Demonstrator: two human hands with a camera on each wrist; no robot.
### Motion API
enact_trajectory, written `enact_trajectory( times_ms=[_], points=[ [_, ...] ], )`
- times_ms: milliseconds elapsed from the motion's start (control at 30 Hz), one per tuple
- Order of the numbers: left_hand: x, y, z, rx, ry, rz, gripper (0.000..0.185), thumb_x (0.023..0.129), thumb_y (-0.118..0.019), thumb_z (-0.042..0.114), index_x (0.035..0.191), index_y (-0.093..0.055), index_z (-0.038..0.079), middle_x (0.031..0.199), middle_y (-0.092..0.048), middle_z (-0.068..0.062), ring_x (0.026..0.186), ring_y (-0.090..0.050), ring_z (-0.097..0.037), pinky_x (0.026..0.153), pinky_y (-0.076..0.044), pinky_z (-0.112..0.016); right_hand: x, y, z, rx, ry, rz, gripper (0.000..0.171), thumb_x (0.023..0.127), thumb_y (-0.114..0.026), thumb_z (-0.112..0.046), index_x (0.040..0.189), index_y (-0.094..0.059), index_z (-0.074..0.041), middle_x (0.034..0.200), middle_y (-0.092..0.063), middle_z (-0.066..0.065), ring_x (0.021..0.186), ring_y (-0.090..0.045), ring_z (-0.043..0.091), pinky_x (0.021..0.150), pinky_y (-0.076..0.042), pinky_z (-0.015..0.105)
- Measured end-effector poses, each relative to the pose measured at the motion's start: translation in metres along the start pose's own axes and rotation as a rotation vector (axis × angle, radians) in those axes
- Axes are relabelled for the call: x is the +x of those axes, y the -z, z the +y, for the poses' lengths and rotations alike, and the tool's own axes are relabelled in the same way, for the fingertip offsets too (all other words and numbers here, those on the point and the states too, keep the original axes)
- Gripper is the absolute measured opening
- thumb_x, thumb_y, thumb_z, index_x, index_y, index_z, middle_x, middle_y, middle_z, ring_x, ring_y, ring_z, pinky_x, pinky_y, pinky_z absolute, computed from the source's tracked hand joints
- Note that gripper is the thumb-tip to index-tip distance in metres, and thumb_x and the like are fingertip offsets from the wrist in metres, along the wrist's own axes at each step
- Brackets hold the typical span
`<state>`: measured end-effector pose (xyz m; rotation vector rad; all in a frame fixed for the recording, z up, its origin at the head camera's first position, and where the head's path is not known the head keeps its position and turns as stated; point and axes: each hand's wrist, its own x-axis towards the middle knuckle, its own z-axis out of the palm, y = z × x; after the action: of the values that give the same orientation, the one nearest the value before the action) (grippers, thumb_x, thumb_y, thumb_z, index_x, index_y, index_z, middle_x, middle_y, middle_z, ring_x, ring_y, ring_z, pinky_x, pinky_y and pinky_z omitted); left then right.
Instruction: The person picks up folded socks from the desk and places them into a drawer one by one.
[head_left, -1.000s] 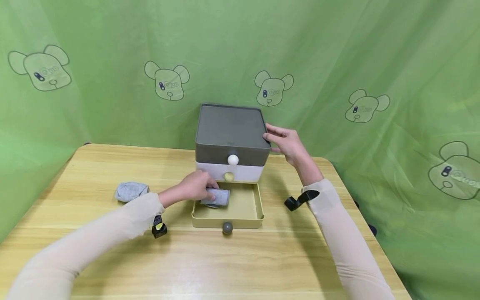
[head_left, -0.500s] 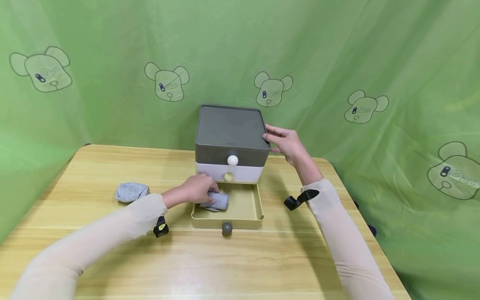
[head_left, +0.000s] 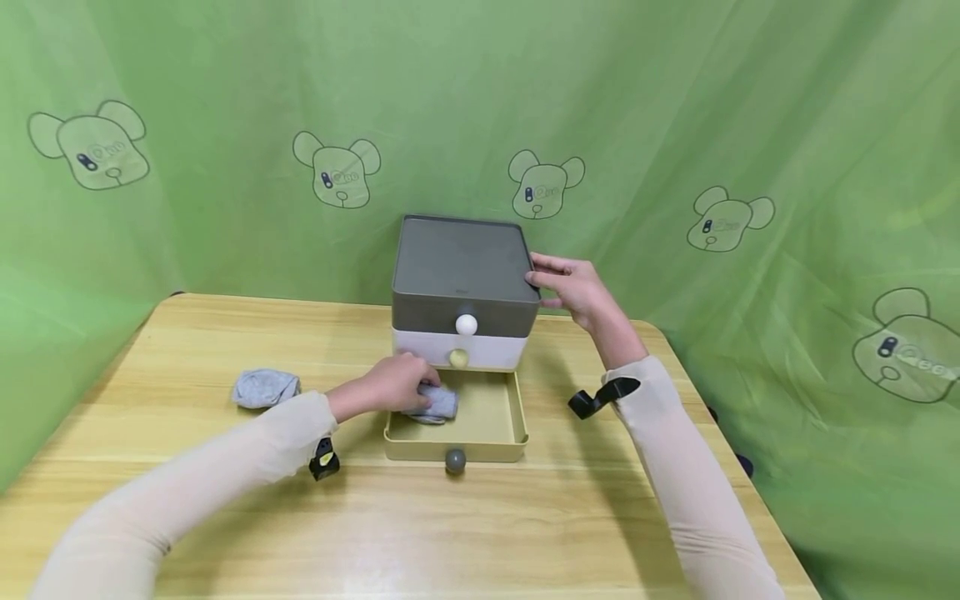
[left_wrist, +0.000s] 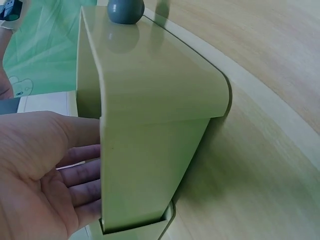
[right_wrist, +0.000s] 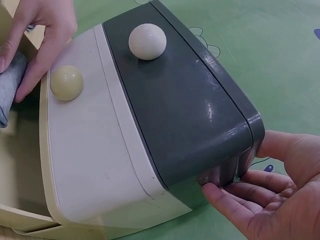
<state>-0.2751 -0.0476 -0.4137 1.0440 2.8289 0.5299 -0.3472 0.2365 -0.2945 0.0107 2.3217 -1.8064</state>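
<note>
The little drawer box (head_left: 465, 292) sits on the wooden table (head_left: 225, 517). Its bottom yellow drawer (head_left: 491, 417) is pulled out. The left hand (head_left: 390, 385) presses a rolled gray sock (head_left: 438, 402) into it, fingers curled over the sock. The right hand (head_left: 573, 287) rests straight fingers on the box's dark gray top. Another gray sock (head_left: 264, 387) lies on the table.

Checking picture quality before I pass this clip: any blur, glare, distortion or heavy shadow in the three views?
Head view: even soft light, sharp, edges bowed by the wide lens, faint shadow beside the open drawer. Left wrist view: drawer wall fills the frame at a skewed angle, table slightly soft. Right wrist view: sharp, small glare streaks on the grey top drawer.
</note>
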Motion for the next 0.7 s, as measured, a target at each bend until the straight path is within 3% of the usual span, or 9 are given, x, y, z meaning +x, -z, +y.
enact_trajectory(
  times_ms=[200,367,533,700],
  points=[
    [-0.007,0.013,-0.003,-0.091,-0.027,0.015,0.027,0.081,-0.079,0.01,0.108,-0.078,0.004,0.105,-0.078,-0.009,0.095,-0.073,-0.023,0.085,-0.061,-0.036,0.0,-0.001,0.0,0.005,-0.003,0.0,0.059,0.098,-0.067,-0.009,0.153,-0.046,-0.014,0.16,-0.044,0.009,0.135,-0.055,0.026,0.107,-0.054,0.04],
    [-0.024,0.039,-0.01,-0.181,-0.035,0.01,0.032,0.087,-0.078,0.012,0.116,-0.073,-0.001,0.113,-0.076,-0.014,0.101,-0.073,-0.027,0.093,-0.06,-0.04,-0.001,-0.002,0.0,0.018,-0.007,0.009,0.06,0.097,-0.068,-0.009,0.152,-0.046,-0.014,0.161,-0.042,0.008,0.137,-0.054,0.027,0.11,-0.052,0.042],
    [-0.052,0.072,-0.034,-0.303,-0.034,0.041,0.035,0.089,-0.076,0.013,0.12,-0.071,-0.002,0.115,-0.074,-0.02,0.099,-0.074,-0.029,0.091,-0.061,-0.041,-0.002,-0.001,0.0,0.023,-0.004,0.012,0.06,0.097,-0.067,-0.009,0.153,-0.046,-0.015,0.162,-0.041,0.008,0.139,-0.053,0.028,0.11,-0.052,0.042],
    [-0.086,0.093,-0.071,-0.365,0.067,0.051,0.039,0.091,-0.076,0.015,0.124,-0.068,-0.003,0.118,-0.072,-0.023,0.103,-0.073,-0.031,0.092,-0.061,-0.043,-0.001,-0.002,0.001,0.019,-0.001,0.01,0.06,0.098,-0.067,-0.01,0.153,-0.045,-0.015,0.163,-0.04,0.009,0.139,-0.052,0.029,0.111,-0.05,0.043]
  ],
)
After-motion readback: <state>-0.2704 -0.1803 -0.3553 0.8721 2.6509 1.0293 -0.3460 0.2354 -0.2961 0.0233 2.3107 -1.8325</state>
